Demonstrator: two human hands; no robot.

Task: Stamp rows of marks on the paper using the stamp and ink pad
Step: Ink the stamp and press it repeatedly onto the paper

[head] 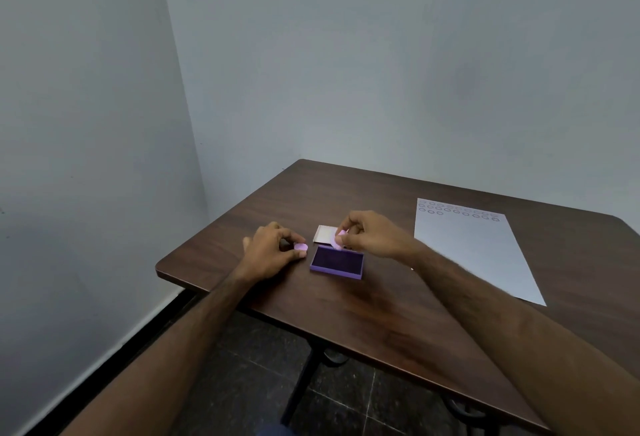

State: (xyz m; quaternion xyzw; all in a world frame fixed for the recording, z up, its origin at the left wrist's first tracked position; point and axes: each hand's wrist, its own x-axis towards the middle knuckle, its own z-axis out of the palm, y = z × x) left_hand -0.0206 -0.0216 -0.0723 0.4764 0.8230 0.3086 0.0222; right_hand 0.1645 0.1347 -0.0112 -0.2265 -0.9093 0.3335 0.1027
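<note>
A purple ink pad point(337, 262) lies open on the brown table point(381, 314), its pale lid point(323, 233) folded back behind it. My right hand point(370, 234) pinches a small pink stamp point(338, 241) just above the pad's far edge. My left hand point(273, 252) rests on the table left of the pad and holds a small pink cap point(300, 247) between thumb and finger. A white paper point(474, 255) lies to the right, with rows of small ring marks point(457, 210) along its far end.
The table stands in a corner between two grey walls point(104, 124). Its left edge is close to my left hand. Below, a dark tiled floor point(242, 383) and black table legs point(301, 383) show.
</note>
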